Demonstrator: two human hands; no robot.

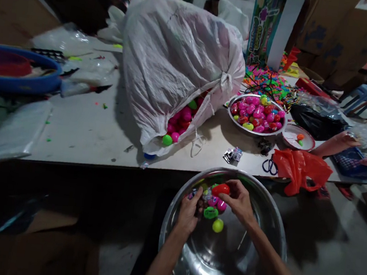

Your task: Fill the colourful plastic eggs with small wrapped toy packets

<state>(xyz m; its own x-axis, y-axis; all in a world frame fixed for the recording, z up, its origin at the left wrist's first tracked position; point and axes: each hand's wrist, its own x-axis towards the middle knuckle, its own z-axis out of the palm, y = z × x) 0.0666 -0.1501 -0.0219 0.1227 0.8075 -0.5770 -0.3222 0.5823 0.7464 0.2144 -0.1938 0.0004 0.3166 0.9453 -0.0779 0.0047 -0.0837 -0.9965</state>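
Over a large shiny metal basin (221,267), my right hand (240,204) pinches a red plastic egg (220,189) between thumb and fingers. Close by on the left, my left hand (188,211) is curled with its thumb up. Its fingers are closed, and what lies in them is too dark and small to name. Below the hands, several pink plastic eggs (221,205), a green piece (211,212) and a yellow-green ball-like piece (217,225) rest in the basin. Small shiny packets (207,194) lie among them.
Behind the basin, a white table (80,129) carries a big white sack (180,57) spilling colourful eggs. To its right stand a bowl of eggs (256,115), a small plate (299,138), scissors (270,167) and a red plastic bag (302,167). A blue tub (48,78) stands far left.
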